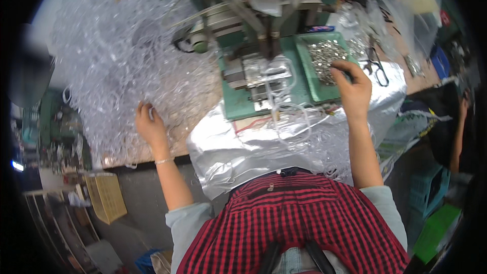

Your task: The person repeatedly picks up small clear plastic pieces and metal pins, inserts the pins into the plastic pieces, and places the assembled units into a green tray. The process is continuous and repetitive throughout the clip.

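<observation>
On the left, a large heap of clear plastic straps (pixel 116 61) covers the table. My left hand (pixel 150 126) is at its near edge, fingers loosely curled and apart, with nothing visible in them. A green tray (pixel 318 91) at the right holds many small shiny metal pieces (pixel 325 57). Over its right side is my right hand (pixel 354 89), thumb and fingers bent together; whatever is between the tips is too small to make out. Between my hands stands a green bench press (pixel 238 106), with a clear strap (pixel 276 89) looped at its metal work plate (pixel 264 73).
Silver foil sheeting (pixel 218 147) drapes over the table's front edge, with more clear straps on it. Black-handled scissors (pixel 378 71) lie right of the tray. A yellow crate (pixel 105 198) stands on the floor. At the far right, another person's arm (pixel 459 132) is visible.
</observation>
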`<state>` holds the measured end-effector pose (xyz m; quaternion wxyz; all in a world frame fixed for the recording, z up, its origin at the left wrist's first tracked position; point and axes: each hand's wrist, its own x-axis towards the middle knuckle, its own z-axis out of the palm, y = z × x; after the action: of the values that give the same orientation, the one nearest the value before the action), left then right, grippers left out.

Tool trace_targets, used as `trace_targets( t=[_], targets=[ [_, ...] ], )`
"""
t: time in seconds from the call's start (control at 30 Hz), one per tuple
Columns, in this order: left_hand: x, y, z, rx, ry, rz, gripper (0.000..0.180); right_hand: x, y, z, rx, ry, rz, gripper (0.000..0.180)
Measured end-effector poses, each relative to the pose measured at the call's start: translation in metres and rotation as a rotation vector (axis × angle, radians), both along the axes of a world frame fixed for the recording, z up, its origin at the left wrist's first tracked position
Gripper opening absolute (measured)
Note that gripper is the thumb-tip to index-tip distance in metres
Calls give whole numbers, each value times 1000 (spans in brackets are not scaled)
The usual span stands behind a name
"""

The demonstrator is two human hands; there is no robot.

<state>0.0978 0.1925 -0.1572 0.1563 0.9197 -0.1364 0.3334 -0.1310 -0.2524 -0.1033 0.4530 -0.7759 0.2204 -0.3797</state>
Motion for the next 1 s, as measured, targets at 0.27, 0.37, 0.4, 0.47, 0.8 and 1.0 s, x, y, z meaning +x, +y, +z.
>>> trace_targets(
  t=[0.27, 0.37, 0.4, 0.47, 0.8, 1.0],
  targets=[
    [-38, -87, 42, -615, 80, -233, 17, 70, 45, 55, 305, -203, 435, 35],
    [-56, -113, 48, -927, 172, -408, 10, 70, 59, 54, 322, -237, 399, 39],
    [-64, -125, 62, -1003, 183, -476, 10, 65, 61, 60, 303, -205, 362, 45],
    [-76, -144, 99, -1125, 154, -663, 11, 66, 59, 59, 308, -166, 354, 48],
    [-76, -186, 162, -1059, 9, -1090, 15, 53, 77, 75, 504, -205, 465, 46],
    [-105, -195, 119, -340, -137, -1277, 27, 34, 1, 18, -475, 264, 26, 29]
  ],
)
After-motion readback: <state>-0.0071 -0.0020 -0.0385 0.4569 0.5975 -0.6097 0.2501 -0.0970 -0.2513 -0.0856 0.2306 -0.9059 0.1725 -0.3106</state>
